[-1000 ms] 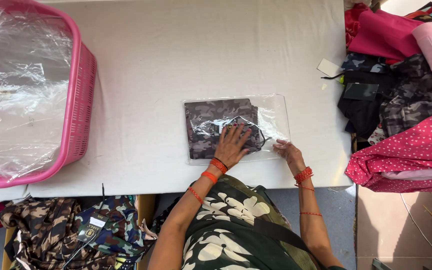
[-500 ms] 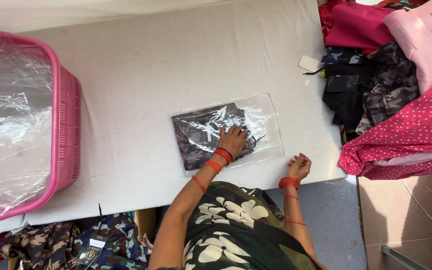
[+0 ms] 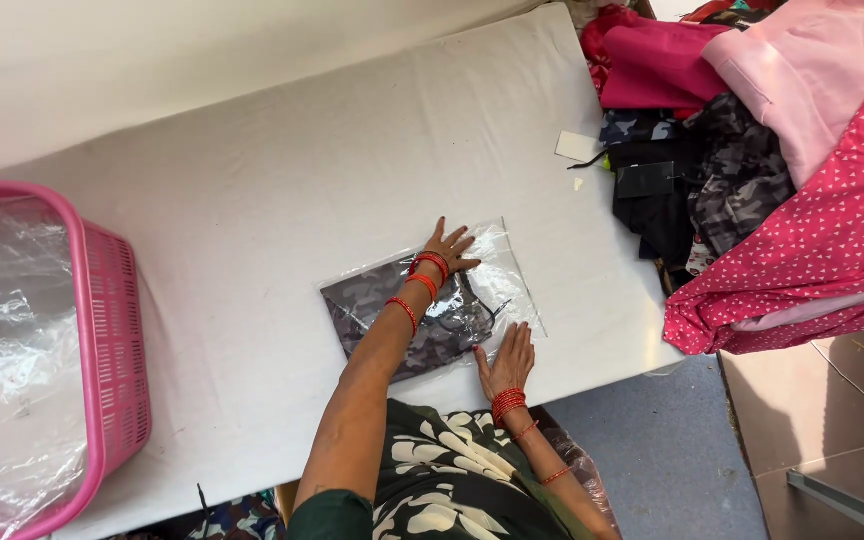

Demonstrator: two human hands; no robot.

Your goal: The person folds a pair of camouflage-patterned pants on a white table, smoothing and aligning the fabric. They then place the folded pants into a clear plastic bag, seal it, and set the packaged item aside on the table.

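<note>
A clear plastic bag [image 3: 512, 275] holding a folded grey camouflage garment [image 3: 362, 300] lies flat on the white table [image 3: 282, 190]. My left hand [image 3: 449, 247] rests flat on the bag's far edge, fingers spread. Flat on the bag's near right corner lies my right hand [image 3: 507, 358], close to the table's front edge. Both wrists carry red bangles. Neither hand grips anything.
A pink plastic basket [image 3: 117, 330] lined with clear plastic stands at the table's left end. A heap of pink, red dotted and dark camouflage garments [image 3: 752, 170] covers the right end. A small white tag [image 3: 578, 146] lies next to the heap. Blue floor [image 3: 672, 450] shows at lower right.
My left hand has slid to the bag's far edge. My right hand, off the bag at the table edge half a second ago, now presses its near corner. The view has shifted.
</note>
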